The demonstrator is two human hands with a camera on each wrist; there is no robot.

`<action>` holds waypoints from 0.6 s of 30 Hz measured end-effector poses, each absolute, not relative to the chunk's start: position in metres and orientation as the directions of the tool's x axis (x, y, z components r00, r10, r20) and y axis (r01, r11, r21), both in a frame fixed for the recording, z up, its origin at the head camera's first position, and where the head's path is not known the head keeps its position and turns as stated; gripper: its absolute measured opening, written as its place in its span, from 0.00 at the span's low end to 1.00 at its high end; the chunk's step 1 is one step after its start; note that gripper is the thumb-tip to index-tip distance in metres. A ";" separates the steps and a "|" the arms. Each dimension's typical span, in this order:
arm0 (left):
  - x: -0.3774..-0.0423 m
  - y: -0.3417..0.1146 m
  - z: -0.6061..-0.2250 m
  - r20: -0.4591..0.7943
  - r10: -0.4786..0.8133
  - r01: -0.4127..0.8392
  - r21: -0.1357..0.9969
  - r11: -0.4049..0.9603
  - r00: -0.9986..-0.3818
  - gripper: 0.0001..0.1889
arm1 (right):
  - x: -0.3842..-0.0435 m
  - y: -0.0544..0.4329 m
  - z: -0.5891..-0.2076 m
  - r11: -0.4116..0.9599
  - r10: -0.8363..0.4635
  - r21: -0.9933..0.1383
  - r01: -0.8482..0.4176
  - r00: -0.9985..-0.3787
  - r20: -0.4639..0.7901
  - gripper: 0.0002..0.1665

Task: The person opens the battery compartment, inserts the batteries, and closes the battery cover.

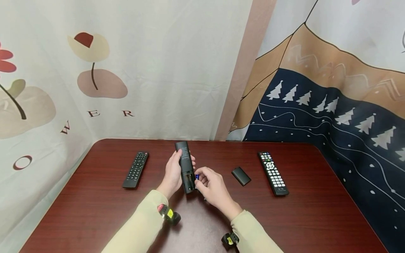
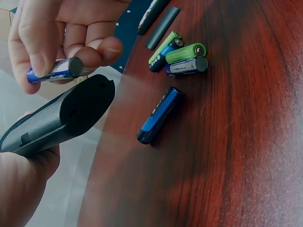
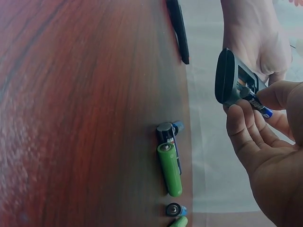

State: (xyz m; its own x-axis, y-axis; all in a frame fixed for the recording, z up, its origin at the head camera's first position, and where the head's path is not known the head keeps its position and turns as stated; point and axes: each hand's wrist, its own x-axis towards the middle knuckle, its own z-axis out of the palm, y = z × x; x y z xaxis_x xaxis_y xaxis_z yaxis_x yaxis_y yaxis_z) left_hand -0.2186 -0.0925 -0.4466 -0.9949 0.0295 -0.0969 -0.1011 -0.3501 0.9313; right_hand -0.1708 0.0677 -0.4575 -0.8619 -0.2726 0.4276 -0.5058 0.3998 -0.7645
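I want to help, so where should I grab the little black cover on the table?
Pinch the little black cover by its two long edges, near the middle, probably best from above. It lies flat on the table, so its underside is hard to reach, and it's longer than it is wide.

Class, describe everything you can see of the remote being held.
The remote is long, dark and plastic-looking, its back showing, with small print toward the far end. Near the person's end, its battery compartment lies uncovered. The left hand grips it, raised off the table. The right hand pinches a battery close beside it.
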 end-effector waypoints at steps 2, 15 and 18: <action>-0.218 -0.092 -0.447 -0.094 0.031 -0.099 0.933 -0.345 -0.995 0.21 | -0.171 0.066 -0.458 0.399 -0.271 -0.765 -0.506 -0.862 0.429 0.12; -0.217 -0.090 -0.445 -0.103 0.032 -0.108 0.926 -0.363 -0.994 0.21 | -0.170 0.060 -0.461 0.406 -0.242 -0.756 -0.514 -0.858 0.453 0.12; -0.217 -0.089 -0.445 -0.106 0.035 -0.111 0.928 -0.354 -0.994 0.21 | -0.170 0.059 -0.461 0.397 -0.246 -0.759 -0.515 -0.857 0.453 0.12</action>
State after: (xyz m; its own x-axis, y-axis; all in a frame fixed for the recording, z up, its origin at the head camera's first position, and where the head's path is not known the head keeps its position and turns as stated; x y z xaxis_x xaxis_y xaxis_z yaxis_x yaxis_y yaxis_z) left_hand -0.2165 -0.0894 -0.4448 -0.9938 0.0353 -0.1058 -0.1114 -0.3544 0.9284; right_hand -0.1702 0.0589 -0.4610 -0.8569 -0.2456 0.4532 -0.5155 0.3973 -0.7592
